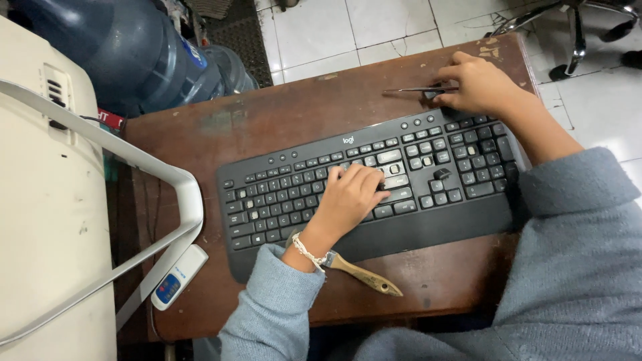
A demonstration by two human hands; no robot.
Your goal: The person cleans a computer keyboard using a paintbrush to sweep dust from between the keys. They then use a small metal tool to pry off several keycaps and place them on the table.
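Observation:
A black keyboard (414, 200) lies across a worn brown wooden table (267, 120). My left hand (351, 197) rests palm down on the keys near the middle, fingers curled over them. A loose black keycap (441, 173) sits tilted on the keyboard's right part. My right hand (478, 83) is beyond the keyboard's far right corner, gripping a thin metal tool (418, 89) that lies flat and points left. Both arms wear grey sleeves. A beaded bracelet circles my left wrist.
A wooden-handled brush (364, 275) lies by the table's near edge under my left wrist. A white monitor stand (134, 200) and a white-and-blue device (177, 277) sit at left. Blue water jugs (134, 53) and a chair base (575, 27) stand on the tiled floor.

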